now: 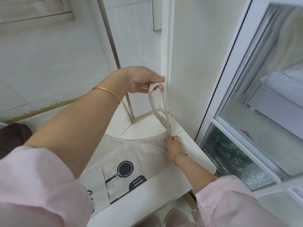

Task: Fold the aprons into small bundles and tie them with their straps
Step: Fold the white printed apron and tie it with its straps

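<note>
A beige apron (131, 154) with black pan and spatula prints lies spread on a white counter (144, 126). Its neck strap (161, 112) rises as a loop from the apron's top right corner. My left hand (141, 80) is raised above the counter and pinches the top of that loop between thumb and fingers. My right hand (173, 145) grips the base of the strap where it meets the apron, pressing the cloth down. A folded flap of the apron (93, 182) lies at the lower left.
A tiled wall and a metal pipe (114, 51) stand behind the counter. A white wall corner is just beyond the strap. A glass window with a white frame (229, 89) runs along the right. A dark striped cloth (11, 138) lies at the left edge.
</note>
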`<state>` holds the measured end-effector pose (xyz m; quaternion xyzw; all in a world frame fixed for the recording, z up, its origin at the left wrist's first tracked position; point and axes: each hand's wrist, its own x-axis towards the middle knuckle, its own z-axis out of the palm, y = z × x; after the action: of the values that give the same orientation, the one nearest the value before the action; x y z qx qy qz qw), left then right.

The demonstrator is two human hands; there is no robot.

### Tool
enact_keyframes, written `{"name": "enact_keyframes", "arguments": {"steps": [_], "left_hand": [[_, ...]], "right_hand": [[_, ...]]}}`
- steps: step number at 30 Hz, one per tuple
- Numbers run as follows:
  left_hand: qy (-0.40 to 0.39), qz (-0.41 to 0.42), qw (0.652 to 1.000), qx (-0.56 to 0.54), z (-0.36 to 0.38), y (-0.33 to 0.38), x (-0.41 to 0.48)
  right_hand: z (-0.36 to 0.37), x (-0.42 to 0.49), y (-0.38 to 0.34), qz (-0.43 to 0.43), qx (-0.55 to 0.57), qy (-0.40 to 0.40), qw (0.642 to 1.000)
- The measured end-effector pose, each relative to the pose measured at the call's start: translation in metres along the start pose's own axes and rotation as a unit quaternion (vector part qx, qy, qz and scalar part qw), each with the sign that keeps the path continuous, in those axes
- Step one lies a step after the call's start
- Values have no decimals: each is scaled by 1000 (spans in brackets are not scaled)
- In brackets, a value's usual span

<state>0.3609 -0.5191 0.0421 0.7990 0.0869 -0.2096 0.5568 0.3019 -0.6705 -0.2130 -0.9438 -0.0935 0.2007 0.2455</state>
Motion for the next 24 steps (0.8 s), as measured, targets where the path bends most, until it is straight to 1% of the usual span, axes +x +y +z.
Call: {"name": "enact_keyframes", "arguments": {"steps": [3,7,10,15,17,20,24], "left_hand": [[-17,8,998,-52,5,-2,-3],[10,-3,992,-124,8,-6,2],[6,-2,987,-160,8,-8,3],[31,27,994,-105,7,-10,2],[37,29,994,-102,9,-9,2],[41,17,995,-95,11,-8,2],[32,-8,998,-55,11,-6,0]], "right_hand": [[0,0,1,-4,-4,1,1000],[2,0,2,-10,-6,3,1000],[2,1,2,-9,-6,0,1000],[3,1,2,-6,-2,7,1000],[3,2,3,-7,1,8,1000],[4,3,3,-6,3,7,1000],[3,3,3,-6,-1,9,1000]]}}
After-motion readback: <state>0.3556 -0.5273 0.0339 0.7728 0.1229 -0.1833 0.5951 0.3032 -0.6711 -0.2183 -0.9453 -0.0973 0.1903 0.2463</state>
